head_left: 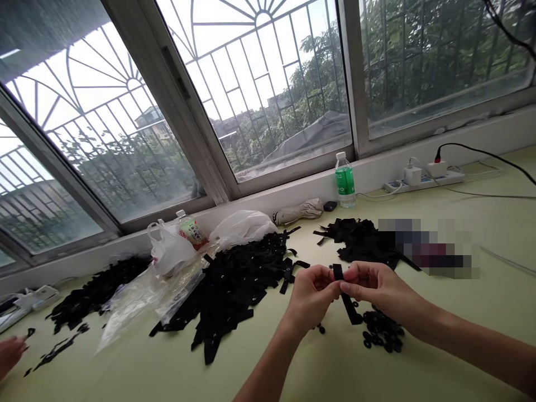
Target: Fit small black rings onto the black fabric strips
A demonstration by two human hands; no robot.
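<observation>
Held item: narrow black fabric strap [347,306], hanging from between the hands, with its upper end showing above the fingers. It is judged light, soft and limp, so it will bend under its own weight; the flat faces near the upper end give the surest pinch.

Left hand [312,296]: narrow pinch, closed on the strap's upper part.

Right hand [372,286]: narrow pinch on the same part, its fingers meeting those of the left hand.

Item location: above the front middle of the pale green tabletop [469,340].

Nearest parts: loose pile of small black rings [381,332], directly below the right hand and touching no strap; large heap of black eyeleted strips [230,287], left of the left hand; second black strip heap [360,240], toward the rear edge.

Left side: third black strip heap [96,285]; clear plastic bag [134,312]; white plastic bag [170,248]; another person's hand [9,354], at the left edge.

Rear edge: green-labelled water bottle [344,181]; beige folded umbrella [298,211]; white power strip [422,181].
</observation>
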